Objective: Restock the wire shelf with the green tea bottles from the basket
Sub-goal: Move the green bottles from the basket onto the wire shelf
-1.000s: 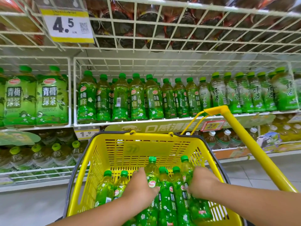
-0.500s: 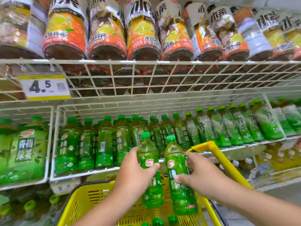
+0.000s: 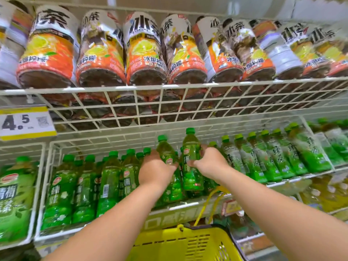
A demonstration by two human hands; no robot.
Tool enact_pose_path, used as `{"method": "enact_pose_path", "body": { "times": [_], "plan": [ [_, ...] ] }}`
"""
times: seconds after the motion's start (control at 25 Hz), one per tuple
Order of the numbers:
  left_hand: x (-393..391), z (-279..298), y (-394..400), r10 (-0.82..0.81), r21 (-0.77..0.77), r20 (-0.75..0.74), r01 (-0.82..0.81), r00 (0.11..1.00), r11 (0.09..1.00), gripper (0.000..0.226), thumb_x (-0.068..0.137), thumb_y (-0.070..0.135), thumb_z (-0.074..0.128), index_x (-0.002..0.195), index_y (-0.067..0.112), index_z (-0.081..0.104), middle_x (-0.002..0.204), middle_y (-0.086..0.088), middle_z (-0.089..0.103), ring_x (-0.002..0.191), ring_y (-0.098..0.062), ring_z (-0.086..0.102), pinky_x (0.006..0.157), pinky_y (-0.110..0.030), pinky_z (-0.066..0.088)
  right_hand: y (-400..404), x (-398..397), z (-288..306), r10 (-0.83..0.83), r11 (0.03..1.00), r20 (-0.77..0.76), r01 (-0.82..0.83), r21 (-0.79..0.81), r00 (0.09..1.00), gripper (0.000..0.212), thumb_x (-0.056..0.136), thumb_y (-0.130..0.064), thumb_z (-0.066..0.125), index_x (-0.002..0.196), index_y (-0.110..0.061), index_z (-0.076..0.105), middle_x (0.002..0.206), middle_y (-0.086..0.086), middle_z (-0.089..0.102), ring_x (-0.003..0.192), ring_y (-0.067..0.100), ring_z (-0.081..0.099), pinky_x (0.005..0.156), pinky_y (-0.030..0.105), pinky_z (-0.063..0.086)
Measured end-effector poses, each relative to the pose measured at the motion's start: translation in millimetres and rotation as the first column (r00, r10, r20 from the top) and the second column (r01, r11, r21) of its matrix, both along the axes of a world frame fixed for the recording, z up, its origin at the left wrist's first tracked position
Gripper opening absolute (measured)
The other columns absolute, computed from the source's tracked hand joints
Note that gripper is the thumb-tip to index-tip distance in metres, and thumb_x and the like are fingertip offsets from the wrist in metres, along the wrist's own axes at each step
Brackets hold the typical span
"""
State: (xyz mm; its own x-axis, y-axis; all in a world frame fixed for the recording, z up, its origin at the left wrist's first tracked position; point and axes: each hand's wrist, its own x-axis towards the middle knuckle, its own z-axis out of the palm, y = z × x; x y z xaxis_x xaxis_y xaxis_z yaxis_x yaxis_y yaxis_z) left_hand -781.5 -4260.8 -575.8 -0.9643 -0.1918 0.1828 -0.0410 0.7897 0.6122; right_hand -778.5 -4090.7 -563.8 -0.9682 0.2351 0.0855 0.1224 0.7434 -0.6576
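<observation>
My left hand (image 3: 156, 169) grips a green tea bottle (image 3: 165, 149) by its middle, tilted slightly left. Beside it, my right hand (image 3: 211, 162) holds a second green tea bottle (image 3: 191, 149), upright. Both bottles are raised in front of the white wire shelf (image 3: 178, 205), level with the row of green-capped tea bottles (image 3: 109, 183) standing there, at about its middle. The yellow basket (image 3: 188, 243) sits below my arms at the bottom edge; its contents are out of view.
An upper wire shelf (image 3: 169, 87) holds large orange-labelled iced tea bottles (image 3: 145, 53) just above the bottle caps. A yellow 4.5 price tag (image 3: 24, 123) hangs left. More green bottles with different labels (image 3: 282, 157) fill the shelf to the right. Large green bottles (image 3: 15, 196) stand far left.
Both hands lifted a bottle each out of the basket and carried them up and forward to the shelf's row of green bottles. The view tilted up, so the basket dropped to the bottom edge.
</observation>
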Motion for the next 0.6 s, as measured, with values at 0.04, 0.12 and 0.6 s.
{"method": "enact_pose_path", "body": {
  "times": [0.04, 0.12, 0.6],
  "plan": [
    [-5, -3, 1, -0.02, 0.012, 0.006, 0.02, 1.0, 1.0, 0.068, 0.068, 0.068, 0.071, 0.117, 0.022, 0.057, 0.109, -0.002, 0.065, 0.093, -0.023, 0.065, 0.075, -0.031, 0.055, 0, -7, -6, 0.011, 1.0, 0.015, -0.011, 0.029, 1.0, 0.063, 0.07, -0.054, 0.08, 0.122, -0.024, 0.06, 0.112, 0.001, 0.071, 0.098, 0.024, 0.066, 0.082, 0.033, 0.054],
    [-15, -7, 5, -0.034, 0.006, 0.041, 0.034, 0.999, 0.999, 0.078, 0.071, 0.068, 0.069, 0.131, 0.02, 0.053, 0.133, -0.01, 0.055, 0.109, -0.028, 0.062, 0.09, -0.036, 0.055, 0, -17, -20, 0.025, 0.996, 0.035, -0.028, 0.081, 0.999, 0.075, 0.071, -0.053, 0.08, 0.134, -0.025, 0.052, 0.125, 0.004, 0.066, 0.107, 0.026, 0.064, 0.085, 0.032, 0.053],
    [-34, -25, 20, 0.062, -0.479, 0.152, 0.019, 0.986, 0.878, 0.091, 0.08, 0.077, 0.054, 0.143, 0.012, 0.044, 0.139, -0.005, 0.033, 0.123, -0.027, 0.047, 0.071, -0.036, 0.046, 0, -32, -40, 0.086, 0.975, 0.239, -0.131, 0.18, 0.967, 0.086, 0.084, -0.054, 0.071, 0.154, -0.02, 0.033, 0.156, 0.002, 0.039, 0.136, 0.025, 0.045, 0.106, 0.031, 0.04]
  ]
}}
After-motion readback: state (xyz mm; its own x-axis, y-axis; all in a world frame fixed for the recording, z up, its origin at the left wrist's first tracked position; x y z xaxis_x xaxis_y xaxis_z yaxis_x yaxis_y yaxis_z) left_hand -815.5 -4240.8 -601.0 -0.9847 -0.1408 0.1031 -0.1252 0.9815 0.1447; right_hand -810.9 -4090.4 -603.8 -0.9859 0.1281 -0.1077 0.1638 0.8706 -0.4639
